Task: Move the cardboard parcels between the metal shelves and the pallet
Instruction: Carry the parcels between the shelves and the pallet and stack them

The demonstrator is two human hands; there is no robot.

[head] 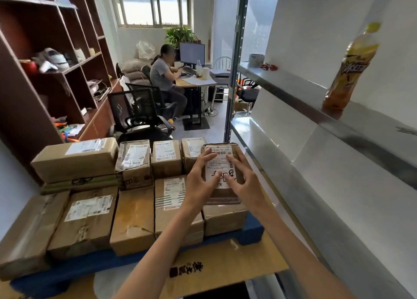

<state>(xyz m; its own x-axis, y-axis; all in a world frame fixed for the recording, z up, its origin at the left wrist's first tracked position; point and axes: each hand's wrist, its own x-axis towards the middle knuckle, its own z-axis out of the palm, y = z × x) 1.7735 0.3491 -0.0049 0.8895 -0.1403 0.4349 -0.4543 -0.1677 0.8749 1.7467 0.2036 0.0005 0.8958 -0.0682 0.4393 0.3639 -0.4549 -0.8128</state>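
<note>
A flattened cardboard sheet [225, 271] lay nearest, under the edge of the blue pallet [250, 233]. On the pallet sat rows of cardboard parcels [133, 219]. At their right end, just beside the metal shelves [316, 186], a small parcel [222, 163] rested on top of another. The left hand [198, 183] and right hand [246, 186] lay on its labelled top, fingers spread and pressing, not curled round it. Higher on the shelves stood a yellow bottle [352, 66]. Far back, a person [161, 73] sat at a table [194, 82].

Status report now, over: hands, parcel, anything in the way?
Left hand and right hand spread on top of small parcel. Parcel rests on lower box, right end of blue pallet. Metal shelves beside it, nothing between.
</note>
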